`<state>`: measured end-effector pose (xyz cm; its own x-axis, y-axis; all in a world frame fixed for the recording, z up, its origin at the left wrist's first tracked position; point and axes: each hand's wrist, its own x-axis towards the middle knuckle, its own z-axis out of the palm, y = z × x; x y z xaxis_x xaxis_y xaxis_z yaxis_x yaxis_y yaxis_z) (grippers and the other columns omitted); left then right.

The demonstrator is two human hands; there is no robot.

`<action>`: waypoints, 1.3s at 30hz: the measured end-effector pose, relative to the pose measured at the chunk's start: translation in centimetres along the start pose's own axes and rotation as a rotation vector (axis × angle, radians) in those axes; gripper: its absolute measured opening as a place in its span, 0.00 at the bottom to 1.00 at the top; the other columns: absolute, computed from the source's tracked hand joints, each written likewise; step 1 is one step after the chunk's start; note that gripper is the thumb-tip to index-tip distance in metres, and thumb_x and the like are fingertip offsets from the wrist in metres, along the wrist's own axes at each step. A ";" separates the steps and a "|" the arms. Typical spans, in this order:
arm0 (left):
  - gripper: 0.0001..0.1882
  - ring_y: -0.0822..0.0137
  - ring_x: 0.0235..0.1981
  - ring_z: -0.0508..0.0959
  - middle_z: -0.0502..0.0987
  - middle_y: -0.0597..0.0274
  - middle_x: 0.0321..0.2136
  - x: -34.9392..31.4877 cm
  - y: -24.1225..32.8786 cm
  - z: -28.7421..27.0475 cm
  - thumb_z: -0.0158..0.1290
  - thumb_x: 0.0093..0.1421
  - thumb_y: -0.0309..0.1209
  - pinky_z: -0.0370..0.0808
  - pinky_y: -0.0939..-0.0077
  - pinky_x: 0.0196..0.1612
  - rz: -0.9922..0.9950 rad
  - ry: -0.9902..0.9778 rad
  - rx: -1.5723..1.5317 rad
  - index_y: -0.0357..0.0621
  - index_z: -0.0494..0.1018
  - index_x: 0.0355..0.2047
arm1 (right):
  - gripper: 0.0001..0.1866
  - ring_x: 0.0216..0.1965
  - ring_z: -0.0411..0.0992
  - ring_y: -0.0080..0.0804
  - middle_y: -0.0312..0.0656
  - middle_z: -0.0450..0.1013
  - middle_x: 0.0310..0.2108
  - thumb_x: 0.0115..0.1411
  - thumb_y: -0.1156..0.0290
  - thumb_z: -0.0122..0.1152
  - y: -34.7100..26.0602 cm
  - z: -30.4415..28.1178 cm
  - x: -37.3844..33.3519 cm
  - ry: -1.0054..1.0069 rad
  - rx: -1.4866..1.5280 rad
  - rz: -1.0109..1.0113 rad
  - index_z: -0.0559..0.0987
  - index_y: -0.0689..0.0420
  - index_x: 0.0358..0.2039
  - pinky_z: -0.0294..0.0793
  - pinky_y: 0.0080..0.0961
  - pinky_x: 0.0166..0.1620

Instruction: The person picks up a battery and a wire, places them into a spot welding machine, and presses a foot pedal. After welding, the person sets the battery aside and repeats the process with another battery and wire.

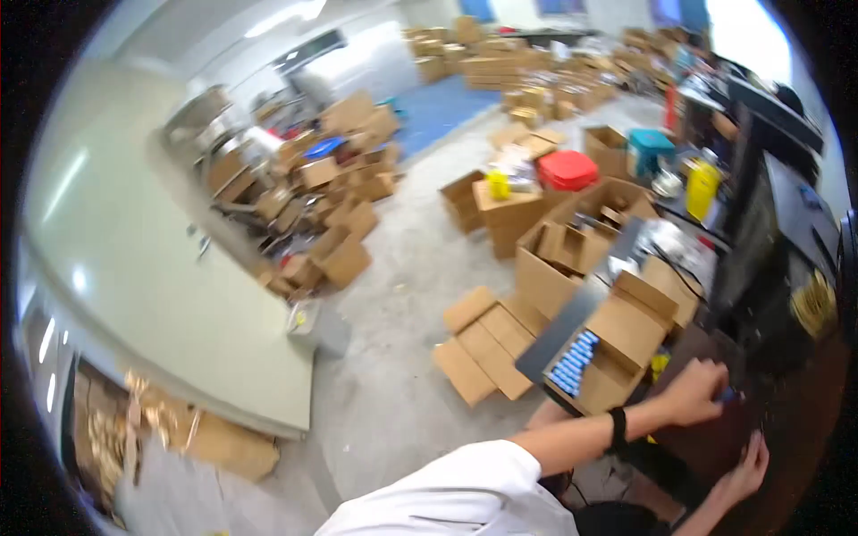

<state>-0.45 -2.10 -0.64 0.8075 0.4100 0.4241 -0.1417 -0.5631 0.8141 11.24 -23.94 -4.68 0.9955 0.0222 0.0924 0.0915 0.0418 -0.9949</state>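
Curled left fingers [713, 376] near rectangular cardboard box [629, 334]

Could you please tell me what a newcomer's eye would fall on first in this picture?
Probably the bright red tub, right of the upper middle, with a tall yellow bottle farther right. Nearer, an open box with rows of small blue pieces sits left of the left hand. A heap of cardboard boxes lies beyond the pale door at left.
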 end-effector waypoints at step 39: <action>0.14 0.46 0.31 0.76 0.74 0.46 0.25 0.6 -0.4 -1.5 0.65 0.46 0.32 0.72 0.58 0.35 0.065 -0.007 0.140 0.33 0.77 0.25 | 0.11 0.42 0.78 0.36 0.48 0.77 0.37 0.52 0.94 0.63 -4.7 7.2 -6.6 -0.336 0.296 -0.310 0.76 0.63 0.25 0.81 0.29 0.49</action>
<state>-0.73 -0.58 -0.12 0.8031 0.3651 0.4709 -0.1125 -0.6831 0.7216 4.09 -17.09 -0.35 0.8554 0.2803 0.4355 0.3198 0.3755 -0.8699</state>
